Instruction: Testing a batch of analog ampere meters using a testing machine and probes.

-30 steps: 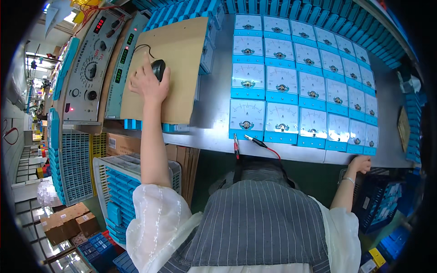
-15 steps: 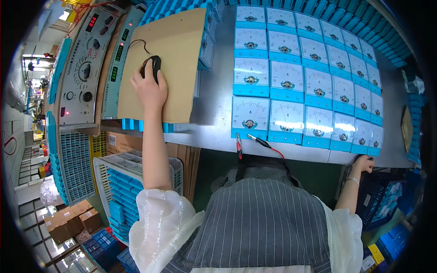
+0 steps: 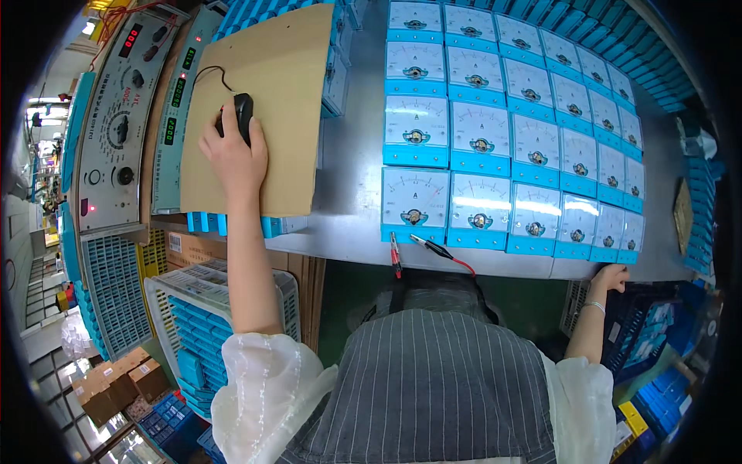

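My left hand (image 3: 234, 158) grips a black mouse (image 3: 243, 107) on a brown cardboard sheet (image 3: 282, 93), a thin cable running up from it. At the metal bench's (image 3: 344, 185) front edge, below the right end of the meters, my right hand (image 3: 613, 277) is curled closed; what it holds is hidden. Rows of blue-cased panel meters (image 3: 413, 197) with white dials cover the middle of the bench. A red clip (image 3: 395, 257) and a black clip (image 3: 433, 247) on leads lie at the lower edge of the nearest left meter.
Two instrument panels (image 3: 116, 124) with knobs and lit displays stand at left. Blue cases (image 3: 649, 46) line the back. A white crate (image 3: 158, 309) of blue parts is below left, a dark crate (image 3: 641, 332) below right. Cardboard boxes (image 3: 100, 390) sit lower left.
The black clip and meters shift slightly with the whole view. My left hand has settled lower over the mouse, its raised finger now bent onto it. My right hand remains at the edge.
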A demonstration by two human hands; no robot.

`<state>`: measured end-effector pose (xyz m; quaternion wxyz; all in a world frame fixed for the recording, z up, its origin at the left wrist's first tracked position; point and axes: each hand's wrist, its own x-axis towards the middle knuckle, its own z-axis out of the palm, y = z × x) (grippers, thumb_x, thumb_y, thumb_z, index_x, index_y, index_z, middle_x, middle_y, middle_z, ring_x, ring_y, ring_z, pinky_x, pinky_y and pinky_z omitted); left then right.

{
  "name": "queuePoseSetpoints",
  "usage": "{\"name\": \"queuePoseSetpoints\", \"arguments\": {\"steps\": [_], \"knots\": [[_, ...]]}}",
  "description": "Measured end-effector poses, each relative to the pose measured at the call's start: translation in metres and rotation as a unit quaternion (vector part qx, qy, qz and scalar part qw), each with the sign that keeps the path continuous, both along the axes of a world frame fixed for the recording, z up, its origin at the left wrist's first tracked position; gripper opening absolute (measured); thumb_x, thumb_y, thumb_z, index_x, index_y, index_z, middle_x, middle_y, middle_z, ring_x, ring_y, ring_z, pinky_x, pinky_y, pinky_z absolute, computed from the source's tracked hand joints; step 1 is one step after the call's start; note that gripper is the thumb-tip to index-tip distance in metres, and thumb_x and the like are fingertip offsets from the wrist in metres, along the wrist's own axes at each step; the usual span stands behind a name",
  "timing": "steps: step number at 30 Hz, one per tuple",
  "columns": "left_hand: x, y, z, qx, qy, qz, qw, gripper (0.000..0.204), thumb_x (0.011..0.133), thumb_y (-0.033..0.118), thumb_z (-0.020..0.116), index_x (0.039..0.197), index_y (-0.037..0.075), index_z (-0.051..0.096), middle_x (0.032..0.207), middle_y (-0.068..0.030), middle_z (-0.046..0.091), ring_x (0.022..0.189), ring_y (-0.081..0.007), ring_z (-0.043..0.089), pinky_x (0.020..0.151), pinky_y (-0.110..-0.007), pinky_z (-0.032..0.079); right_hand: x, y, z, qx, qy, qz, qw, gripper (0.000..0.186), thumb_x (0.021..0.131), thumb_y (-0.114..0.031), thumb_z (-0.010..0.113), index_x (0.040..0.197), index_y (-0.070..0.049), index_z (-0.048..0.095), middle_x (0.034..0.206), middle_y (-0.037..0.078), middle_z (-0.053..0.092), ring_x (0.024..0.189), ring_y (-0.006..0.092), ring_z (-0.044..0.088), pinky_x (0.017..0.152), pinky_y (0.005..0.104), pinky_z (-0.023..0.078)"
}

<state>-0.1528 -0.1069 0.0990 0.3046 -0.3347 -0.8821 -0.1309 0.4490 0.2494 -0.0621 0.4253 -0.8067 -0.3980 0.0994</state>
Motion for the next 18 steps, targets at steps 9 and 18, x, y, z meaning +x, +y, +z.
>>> {"name": "queuePoseSetpoints", "arguments": {"steps": [9,18], "knots": [[-0.001,0.002,-0.002,0.046,0.022,-0.027,0.998,0.046,0.080,0.026,0.056,0.124,0.018,0.045,0.110,-0.0229,0.041,0.100,-0.0377,0.039,0.088,-0.045,0.034,0.029,0.017,-0.023,-0.009,-0.062,0.032,0.998,0.052,0.088,-0.043,0.035,0.114,0.002,0.041,0.122,0.034,0.017,0.108,0.0428,0.032,0.090,0.0448,0.033],[0.003,-0.005,0.001,0.001,0.005,0.001,1.000,0.041,0.079,0.026,0.056,0.117,0.013,0.050,0.107,-0.0222,0.044,0.100,-0.0371,0.040,0.085,-0.045,0.036,0.056,0.023,-0.037,-0.017,-0.034,0.026,0.999,0.053,0.086,-0.041,0.039,0.114,0.003,0.041,0.123,0.029,0.016,0.105,0.0388,0.038,0.088,0.0440,0.036]]}}
